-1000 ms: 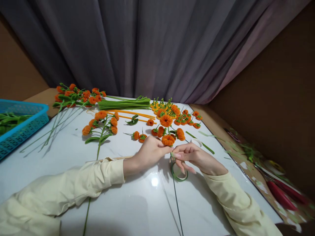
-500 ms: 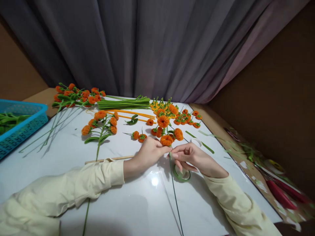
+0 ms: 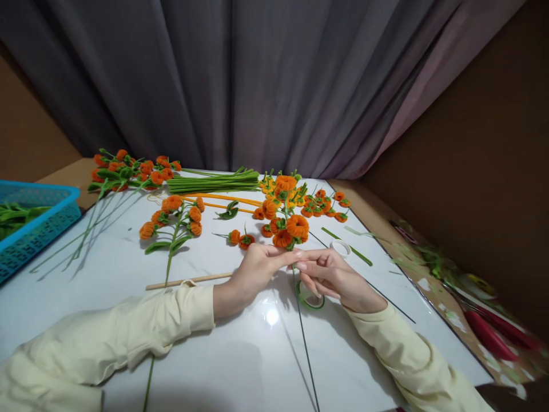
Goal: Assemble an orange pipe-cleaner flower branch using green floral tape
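Note:
Between my hands stands a spray of orange pipe-cleaner flowers (image 3: 297,226) on a long thin green wire stem (image 3: 305,337) that runs down toward me. My left hand (image 3: 261,264) pinches the stem just under the lowest blooms, thumb against forefinger. Close beside it, my right hand (image 3: 326,272) has thumb and forefinger closed at the same spot, on what looks like green floral tape at the stem. The roll of green floral tape (image 3: 309,298) shows below my right fingers, partly hidden by them. The fingertips of both hands touch or nearly touch.
A finished-looking orange flower stem (image 3: 175,243) lies left, across a wooden stick (image 3: 189,280). Behind are green pipe cleaners (image 3: 214,182), more orange flowers (image 3: 148,171) and loose blooms (image 3: 326,201). A blue basket (image 3: 40,229) stands left; red-handled pliers (image 3: 491,335) and scraps lie right.
The flower spray has turned in my fingers, so its blooms face differently and stand more upright. My right hand has shifted slightly left, closer to my left fingertips.

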A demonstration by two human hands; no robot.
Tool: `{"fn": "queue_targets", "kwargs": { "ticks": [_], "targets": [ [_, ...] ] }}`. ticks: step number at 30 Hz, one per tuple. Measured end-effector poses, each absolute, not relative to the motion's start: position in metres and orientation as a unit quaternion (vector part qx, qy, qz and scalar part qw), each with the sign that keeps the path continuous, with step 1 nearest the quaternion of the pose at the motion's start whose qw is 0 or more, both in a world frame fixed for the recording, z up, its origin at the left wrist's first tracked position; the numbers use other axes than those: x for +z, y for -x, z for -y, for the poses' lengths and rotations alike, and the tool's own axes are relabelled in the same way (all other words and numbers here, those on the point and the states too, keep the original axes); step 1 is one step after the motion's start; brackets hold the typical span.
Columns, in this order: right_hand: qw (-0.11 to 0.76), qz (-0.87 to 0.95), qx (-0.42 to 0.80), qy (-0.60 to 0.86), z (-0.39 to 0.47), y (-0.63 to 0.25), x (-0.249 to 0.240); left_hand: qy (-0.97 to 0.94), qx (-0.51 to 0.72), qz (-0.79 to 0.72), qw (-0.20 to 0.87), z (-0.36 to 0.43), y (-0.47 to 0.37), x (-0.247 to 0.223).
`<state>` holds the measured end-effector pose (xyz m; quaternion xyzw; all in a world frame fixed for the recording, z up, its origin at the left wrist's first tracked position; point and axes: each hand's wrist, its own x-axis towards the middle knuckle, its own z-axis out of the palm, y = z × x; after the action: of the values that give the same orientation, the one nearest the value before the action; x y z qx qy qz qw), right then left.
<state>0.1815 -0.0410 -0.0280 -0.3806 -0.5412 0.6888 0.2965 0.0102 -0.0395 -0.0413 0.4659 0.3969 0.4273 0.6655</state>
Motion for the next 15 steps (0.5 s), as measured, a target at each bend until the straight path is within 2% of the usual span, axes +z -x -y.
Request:
{"fn": "queue_targets", "kwargs": {
  "ticks": [6,15],
  "targets": [
    [0.315,0.571,0.668,0.358,0.039,-0.182,-0.034,-0.402,0.446,-0.36,0.714,0.046,-0.012,-0.032],
    [0.26,0.507,0.791,0.221,0.023,-0.178,-0.067,-0.423,0.399,-0.257,0.772,0.035,-0.012,-0.043]
  ]
}}
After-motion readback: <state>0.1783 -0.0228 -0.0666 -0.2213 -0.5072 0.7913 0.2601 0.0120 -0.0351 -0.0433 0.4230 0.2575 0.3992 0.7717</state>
